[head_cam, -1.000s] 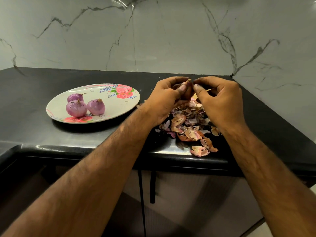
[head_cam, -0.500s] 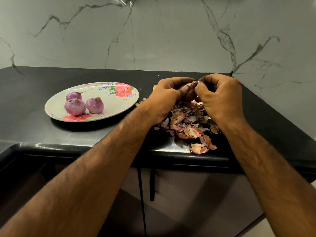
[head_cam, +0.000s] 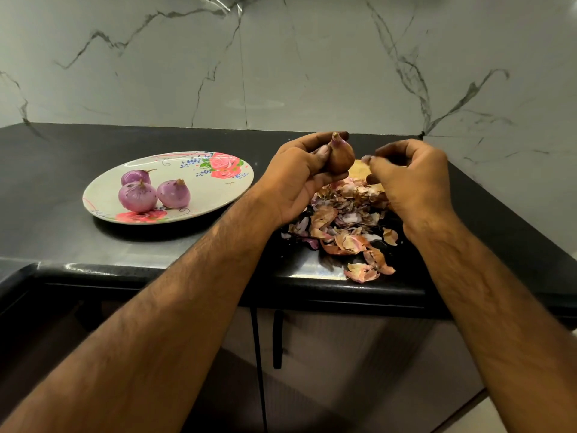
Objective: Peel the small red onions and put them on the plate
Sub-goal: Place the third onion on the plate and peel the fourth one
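Currently | onion [head_cam: 342,156]: small, probably light and firm, skin papery, likely brittle; left hand [head_cam: 299,179] grips it above the peelings [head_cam: 346,220] | best peeled from the tip | right hand [head_cam: 409,179]: curled just beside, contents unclear | plate [head_cam: 218,195]: three peeled onions [head_cam: 137,196]

One wide-angle head-worn camera looks forward and down, close over the glossy black stone countertop [head_cam: 62,245] (its front edge crosses the lower frame), flowered white plate [head_cam: 218,189] centre left, grey veined marble wall [head_cam: 281,57] across the top.
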